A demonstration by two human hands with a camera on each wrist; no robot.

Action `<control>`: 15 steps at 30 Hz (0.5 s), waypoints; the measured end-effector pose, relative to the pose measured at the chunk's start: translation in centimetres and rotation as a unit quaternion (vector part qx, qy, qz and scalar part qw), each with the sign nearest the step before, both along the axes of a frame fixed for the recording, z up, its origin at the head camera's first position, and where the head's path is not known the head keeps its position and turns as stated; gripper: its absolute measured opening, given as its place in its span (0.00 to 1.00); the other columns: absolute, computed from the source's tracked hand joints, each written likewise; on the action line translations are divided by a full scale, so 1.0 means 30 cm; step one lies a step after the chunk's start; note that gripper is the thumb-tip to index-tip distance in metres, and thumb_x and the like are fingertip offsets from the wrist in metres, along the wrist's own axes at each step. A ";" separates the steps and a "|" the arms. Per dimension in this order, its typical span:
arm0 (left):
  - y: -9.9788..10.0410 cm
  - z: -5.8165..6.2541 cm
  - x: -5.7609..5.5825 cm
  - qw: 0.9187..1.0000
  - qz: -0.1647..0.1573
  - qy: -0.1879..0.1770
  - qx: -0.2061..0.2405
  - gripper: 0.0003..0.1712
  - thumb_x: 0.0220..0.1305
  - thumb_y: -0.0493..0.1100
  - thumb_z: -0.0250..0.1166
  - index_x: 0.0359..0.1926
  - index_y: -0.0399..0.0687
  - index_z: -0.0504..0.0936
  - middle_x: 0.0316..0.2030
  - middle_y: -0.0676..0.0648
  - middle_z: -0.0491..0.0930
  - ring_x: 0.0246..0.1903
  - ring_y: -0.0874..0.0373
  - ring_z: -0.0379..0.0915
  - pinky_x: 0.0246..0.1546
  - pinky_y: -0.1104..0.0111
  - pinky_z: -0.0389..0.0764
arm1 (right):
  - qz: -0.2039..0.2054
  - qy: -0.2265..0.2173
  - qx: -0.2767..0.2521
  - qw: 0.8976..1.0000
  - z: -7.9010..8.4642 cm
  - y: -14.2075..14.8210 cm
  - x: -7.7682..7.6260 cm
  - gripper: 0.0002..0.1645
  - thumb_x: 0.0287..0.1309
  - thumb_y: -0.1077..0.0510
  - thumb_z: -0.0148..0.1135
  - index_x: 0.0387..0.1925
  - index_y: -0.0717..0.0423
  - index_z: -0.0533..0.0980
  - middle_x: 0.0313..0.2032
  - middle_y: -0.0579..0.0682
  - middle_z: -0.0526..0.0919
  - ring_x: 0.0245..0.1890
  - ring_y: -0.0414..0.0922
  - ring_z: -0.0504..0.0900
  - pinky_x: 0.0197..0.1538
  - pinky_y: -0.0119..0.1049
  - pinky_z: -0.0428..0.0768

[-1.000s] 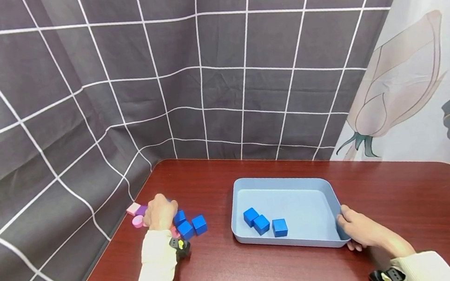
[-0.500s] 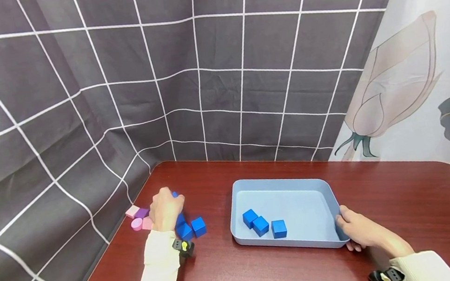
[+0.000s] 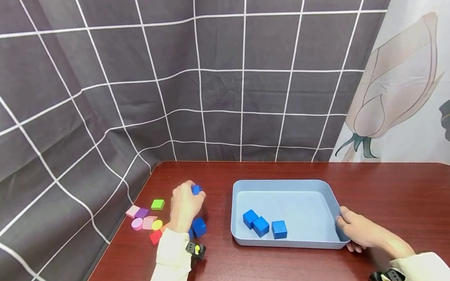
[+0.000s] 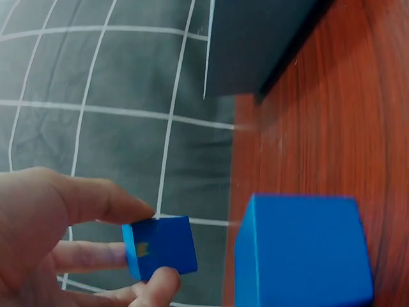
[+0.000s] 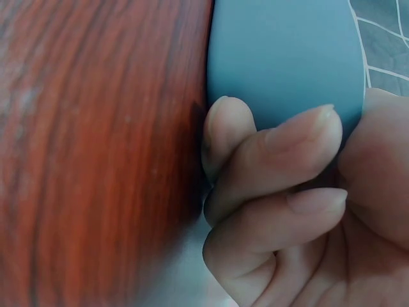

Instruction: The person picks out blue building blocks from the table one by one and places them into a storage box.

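My left hand (image 3: pixel 184 206) pinches a blue cube (image 4: pixel 163 246) between thumb and fingertips, raised in front of the grey curtain in the left wrist view. Below its wrist, more blue cubes (image 3: pixel 199 227) sit on the table, partly hidden by the sleeve. One blue cube (image 4: pixel 307 249) looms large in the left wrist view. My right hand (image 3: pixel 364 229) grips the near right corner of a light blue tray (image 3: pixel 300 204), thumb at the rim and fingers curled against the outer wall. Three blue cubes (image 3: pixel 261 226) lie inside the tray, toward its near left.
Left of the left hand lie small flat pieces: a green one (image 3: pixel 158 204), a purple one (image 3: pixel 142 213), a yellow disc (image 3: pixel 157 225), a red one (image 3: pixel 156 236) and several pinkish ones (image 3: pixel 137 224). A checked curtain (image 3: pixel 223 89) hangs along the table's back and left edges.
My left hand has moved right, from over the coloured pieces toward the tray, and a blue cube now shows in its fingers. The green, yellow and red pieces are uncovered. My right hand stays put.
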State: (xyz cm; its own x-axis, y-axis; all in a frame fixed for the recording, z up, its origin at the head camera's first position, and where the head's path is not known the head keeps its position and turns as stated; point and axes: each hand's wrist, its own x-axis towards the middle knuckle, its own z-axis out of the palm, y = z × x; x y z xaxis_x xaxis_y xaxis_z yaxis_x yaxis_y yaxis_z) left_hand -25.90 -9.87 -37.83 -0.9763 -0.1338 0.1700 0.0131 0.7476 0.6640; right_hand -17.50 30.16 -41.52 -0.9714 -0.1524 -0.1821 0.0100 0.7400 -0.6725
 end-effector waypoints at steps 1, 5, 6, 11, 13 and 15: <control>0.008 0.000 0.001 1.000 -0.007 0.003 0.000 0.23 0.55 0.45 0.63 0.51 0.40 0.75 0.43 0.37 0.77 0.36 0.44 0.75 0.39 0.52 0.78 | 0.000 -0.001 0.000 1.000 0.000 0.000 0.000 0.10 0.68 0.59 0.36 0.30 0.60 0.57 0.09 0.52 0.72 0.05 0.42 0.68 0.11 0.35 0.68; 0.027 0.000 0.005 1.000 -0.022 0.014 -0.007 0.24 0.55 0.44 0.63 0.52 0.39 0.74 0.44 0.37 0.76 0.39 0.43 0.74 0.40 0.51 0.77 | 0.007 -0.003 -0.001 1.000 0.000 0.000 -0.002 0.11 0.68 0.59 0.36 0.31 0.61 0.56 0.10 0.52 0.72 0.06 0.43 0.68 0.11 0.36 0.68; 0.030 0.001 0.006 1.000 -0.022 0.016 -0.009 0.24 0.55 0.45 0.63 0.53 0.40 0.74 0.45 0.37 0.76 0.39 0.43 0.74 0.41 0.51 0.77 | 0.008 -0.003 -0.001 1.000 0.000 0.001 -0.002 0.11 0.68 0.58 0.36 0.31 0.61 0.56 0.10 0.52 0.72 0.06 0.43 0.68 0.11 0.37 0.68; 0.045 -0.004 0.011 0.998 -0.039 0.035 -0.017 0.24 0.54 0.43 0.64 0.52 0.40 0.75 0.44 0.37 0.75 0.39 0.44 0.73 0.41 0.51 0.77 | 0.009 -0.004 -0.003 1.000 0.001 0.002 -0.002 0.11 0.69 0.58 0.36 0.31 0.60 0.56 0.10 0.52 0.72 0.06 0.43 0.68 0.11 0.37 0.69; 0.055 -0.007 0.012 0.998 -0.050 0.044 -0.024 0.23 0.53 0.43 0.64 0.51 0.40 0.76 0.42 0.37 0.76 0.38 0.44 0.73 0.41 0.52 0.77 | 0.007 -0.003 -0.003 1.000 0.000 0.003 -0.002 0.11 0.69 0.58 0.36 0.31 0.60 0.56 0.10 0.52 0.72 0.06 0.43 0.68 0.11 0.37 0.68; 0.067 -0.010 0.013 0.997 -0.059 0.051 -0.028 0.22 0.52 0.42 0.64 0.50 0.40 0.76 0.41 0.38 0.76 0.37 0.45 0.72 0.40 0.52 0.77 | 0.004 -0.003 -0.003 1.000 0.000 0.004 -0.001 0.11 0.69 0.58 0.36 0.31 0.60 0.56 0.10 0.52 0.72 0.05 0.42 0.68 0.11 0.37 0.68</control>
State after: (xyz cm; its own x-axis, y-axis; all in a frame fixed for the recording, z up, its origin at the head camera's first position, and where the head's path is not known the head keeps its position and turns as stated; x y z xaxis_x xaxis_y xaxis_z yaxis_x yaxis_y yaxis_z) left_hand -25.51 -7.85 -38.13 -0.9619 -0.0073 0.2732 0.1678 0.7733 0.6114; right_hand -17.52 30.27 -41.53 -0.9690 -0.1616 -0.1866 0.0075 0.7363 -0.6766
